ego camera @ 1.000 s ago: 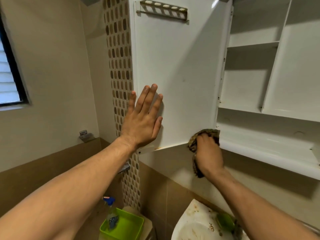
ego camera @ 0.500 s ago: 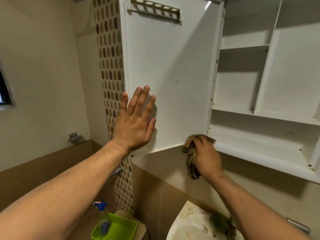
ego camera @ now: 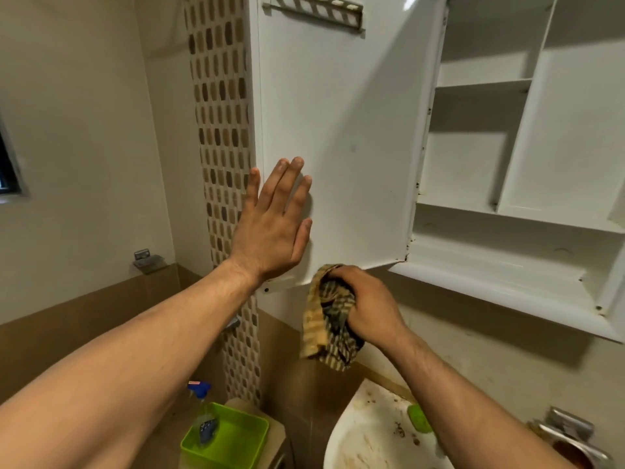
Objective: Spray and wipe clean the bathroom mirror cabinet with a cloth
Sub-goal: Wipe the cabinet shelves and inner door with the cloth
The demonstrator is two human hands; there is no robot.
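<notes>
— Where are the hands?
— The left hand (ego camera: 270, 228) lies flat, fingers straight, on the open cabinet door (ego camera: 351, 113). The right hand (ego camera: 368, 306) grips the striped cloth (ego camera: 324, 319) just under the door's lower edge.
— The spray bottle (ego camera: 203, 421)?
— Near left, in the green tray (ego camera: 236, 445).

my hands: two, left hand (ego camera: 270, 228) and right hand (ego camera: 370, 304)
cloth (ego camera: 326, 319): one
cabinet door (ego camera: 338, 130): one
door rack (ego camera: 314, 10): one
shelf compartments (ego camera: 473, 157): four that I can make out; the edge of my view may cut off more
spray bottle (ego camera: 200, 390): one
green tray (ego camera: 258, 424): one
sink (ego camera: 358, 446): one
window (ego camera: 7, 170): one
</notes>
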